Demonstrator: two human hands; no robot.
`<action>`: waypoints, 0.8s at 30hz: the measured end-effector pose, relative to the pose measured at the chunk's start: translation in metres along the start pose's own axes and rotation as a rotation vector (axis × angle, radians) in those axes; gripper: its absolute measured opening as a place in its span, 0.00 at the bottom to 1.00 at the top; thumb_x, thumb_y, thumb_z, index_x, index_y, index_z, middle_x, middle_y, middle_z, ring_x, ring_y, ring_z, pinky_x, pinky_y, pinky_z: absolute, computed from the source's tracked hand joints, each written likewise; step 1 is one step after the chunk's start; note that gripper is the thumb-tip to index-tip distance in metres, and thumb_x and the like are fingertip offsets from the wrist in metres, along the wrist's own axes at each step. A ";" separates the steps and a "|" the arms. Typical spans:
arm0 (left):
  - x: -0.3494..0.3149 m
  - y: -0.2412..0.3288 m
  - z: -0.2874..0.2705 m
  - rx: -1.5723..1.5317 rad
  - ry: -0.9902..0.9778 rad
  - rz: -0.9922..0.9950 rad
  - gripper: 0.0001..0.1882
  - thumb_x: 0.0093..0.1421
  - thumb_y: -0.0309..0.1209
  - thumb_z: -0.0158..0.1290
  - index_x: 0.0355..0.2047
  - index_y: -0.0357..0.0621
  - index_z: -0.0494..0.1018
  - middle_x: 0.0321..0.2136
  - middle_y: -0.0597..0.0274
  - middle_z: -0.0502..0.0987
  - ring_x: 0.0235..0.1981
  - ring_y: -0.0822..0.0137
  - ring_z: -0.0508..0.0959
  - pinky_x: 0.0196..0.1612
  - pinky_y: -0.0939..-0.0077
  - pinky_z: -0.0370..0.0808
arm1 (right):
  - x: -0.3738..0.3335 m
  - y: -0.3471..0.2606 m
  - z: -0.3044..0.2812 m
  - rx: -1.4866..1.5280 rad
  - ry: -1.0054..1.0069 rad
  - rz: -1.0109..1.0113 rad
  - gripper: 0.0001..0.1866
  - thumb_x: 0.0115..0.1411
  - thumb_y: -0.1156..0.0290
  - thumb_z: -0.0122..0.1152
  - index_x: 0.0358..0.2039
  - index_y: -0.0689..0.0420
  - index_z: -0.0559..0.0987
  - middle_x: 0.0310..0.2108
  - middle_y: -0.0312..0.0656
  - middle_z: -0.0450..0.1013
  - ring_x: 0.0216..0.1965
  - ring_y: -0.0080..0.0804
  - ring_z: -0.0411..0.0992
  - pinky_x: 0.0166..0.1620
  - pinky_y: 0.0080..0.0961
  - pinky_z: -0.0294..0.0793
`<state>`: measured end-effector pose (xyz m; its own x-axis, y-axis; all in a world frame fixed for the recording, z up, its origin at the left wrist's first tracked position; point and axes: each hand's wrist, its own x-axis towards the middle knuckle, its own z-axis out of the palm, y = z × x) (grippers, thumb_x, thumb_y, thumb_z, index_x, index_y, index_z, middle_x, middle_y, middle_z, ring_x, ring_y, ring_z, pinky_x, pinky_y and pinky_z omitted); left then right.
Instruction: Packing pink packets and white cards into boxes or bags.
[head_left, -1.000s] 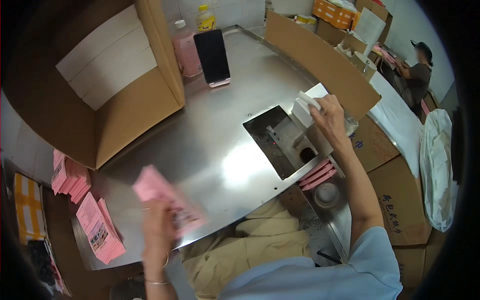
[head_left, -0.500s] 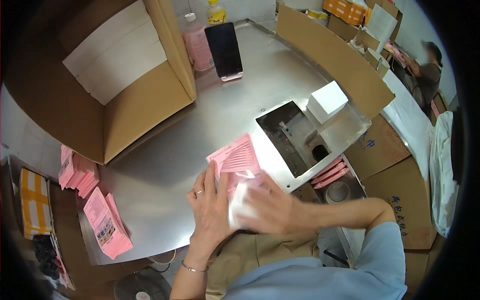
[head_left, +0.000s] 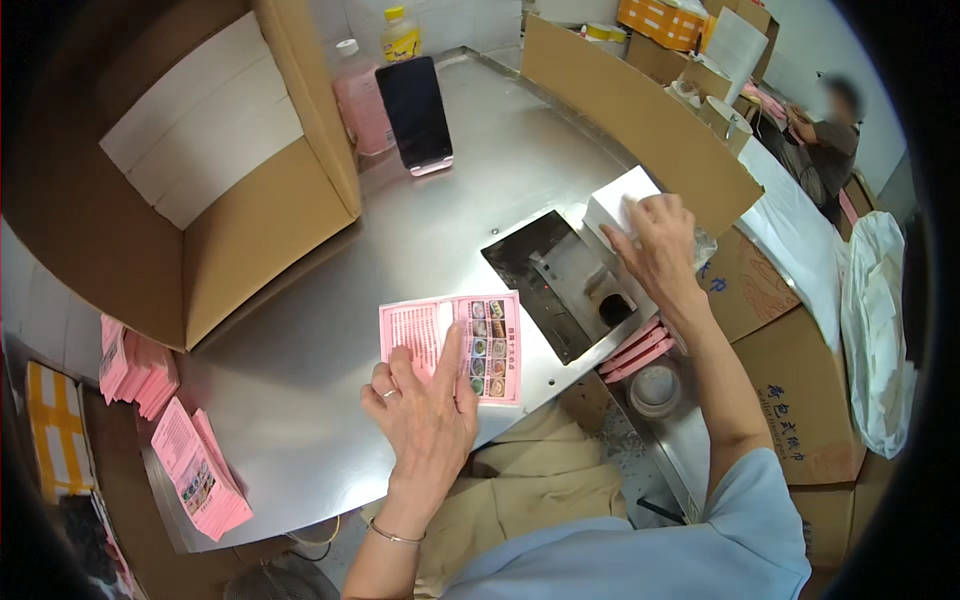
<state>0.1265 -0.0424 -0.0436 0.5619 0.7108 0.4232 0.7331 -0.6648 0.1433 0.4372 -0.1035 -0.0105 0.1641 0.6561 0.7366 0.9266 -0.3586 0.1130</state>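
Observation:
A pink printed sheet [head_left: 495, 350] lies spread on the metal table, with text on its left half and a grid of small pictures on its right. My left hand [head_left: 425, 420] rests on it, fingers stretched out and pressing near the middle, where a white strip shows. At the right my right hand [head_left: 660, 240] is on a white block-shaped paper stack [head_left: 615, 205], thumb at its near side and fingers bent over the top. Those fingertips are partly hidden. Beside the stack is a rectangular opening [head_left: 530, 262] in the table.
Pink printed stacks [head_left: 200, 475] lie at the table's left edge. A large open cardboard box [head_left: 270, 245] stands behind them. A phone [head_left: 415, 115] on a stand and bottles [head_left: 362, 100] are at the back. A cardboard strip [head_left: 640, 115] borders the right; another person [head_left: 835, 145] sits beyond.
My right hand has moved from the pink sheet to the white stack. The sheet, folded up with white paper before, now lies flat and wider under my left hand. The view has shifted slightly.

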 end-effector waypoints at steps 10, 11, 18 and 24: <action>0.007 -0.010 -0.017 0.085 -0.014 -0.083 0.28 0.54 0.54 0.59 0.44 0.44 0.75 0.45 0.46 0.68 0.44 0.47 0.65 0.45 0.50 0.61 | 0.002 0.021 0.028 0.223 -0.121 0.044 0.07 0.56 0.72 0.62 0.33 0.62 0.79 0.29 0.44 0.66 0.35 0.42 0.67 0.40 0.39 0.67; 0.008 -0.012 -0.021 0.092 -0.086 -0.130 0.28 0.55 0.54 0.58 0.44 0.43 0.75 0.46 0.46 0.68 0.44 0.47 0.66 0.44 0.51 0.62 | 0.001 0.022 0.029 0.243 -0.113 0.052 0.07 0.55 0.74 0.61 0.35 0.62 0.79 0.29 0.45 0.67 0.35 0.42 0.67 0.42 0.39 0.68; -0.008 -0.007 -0.003 -0.205 -0.074 0.165 0.23 0.55 0.38 0.58 0.49 0.39 0.74 0.48 0.43 0.69 0.42 0.47 0.68 0.43 0.53 0.68 | -0.001 0.023 0.023 0.299 0.061 0.043 0.18 0.52 0.81 0.59 0.45 0.60 0.79 0.39 0.48 0.73 0.46 0.45 0.70 0.47 0.38 0.71; -0.004 -0.019 -0.027 -0.463 -0.271 0.045 0.32 0.45 0.38 0.63 0.52 0.40 0.72 0.38 0.46 0.68 0.40 0.49 0.69 0.43 0.55 0.68 | -0.052 -0.140 -0.065 0.835 -0.272 -0.729 0.18 0.51 0.67 0.59 0.43 0.56 0.79 0.40 0.52 0.72 0.42 0.49 0.73 0.60 0.67 0.58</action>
<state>0.1001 -0.0389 -0.0237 0.7126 0.6722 0.2008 0.4947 -0.6845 0.5355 0.2770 -0.1303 -0.0215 -0.5315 0.6857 0.4973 0.7505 0.6534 -0.0988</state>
